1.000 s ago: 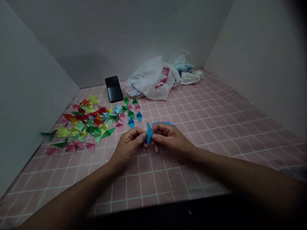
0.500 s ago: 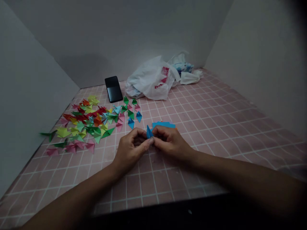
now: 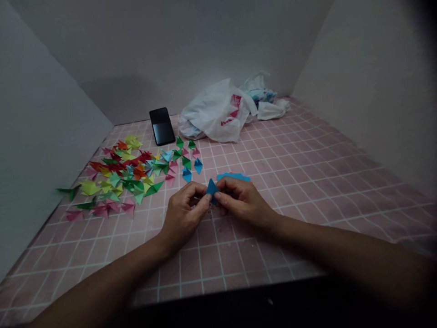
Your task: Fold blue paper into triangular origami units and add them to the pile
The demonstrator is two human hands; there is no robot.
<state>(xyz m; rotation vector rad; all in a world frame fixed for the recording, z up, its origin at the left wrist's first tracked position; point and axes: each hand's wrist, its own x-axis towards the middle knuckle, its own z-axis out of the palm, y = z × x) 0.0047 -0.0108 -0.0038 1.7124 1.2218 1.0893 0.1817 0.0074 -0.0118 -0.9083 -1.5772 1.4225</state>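
Left hand (image 3: 184,210) and right hand (image 3: 246,202) pinch the folded paper (image 3: 211,186) tightly — tip pointing up the view, long axis likewise.

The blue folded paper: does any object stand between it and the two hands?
Nothing visible does: the left hand and right hand both touch the blue folded paper. The flat blue sheets lie beyond the right hand.
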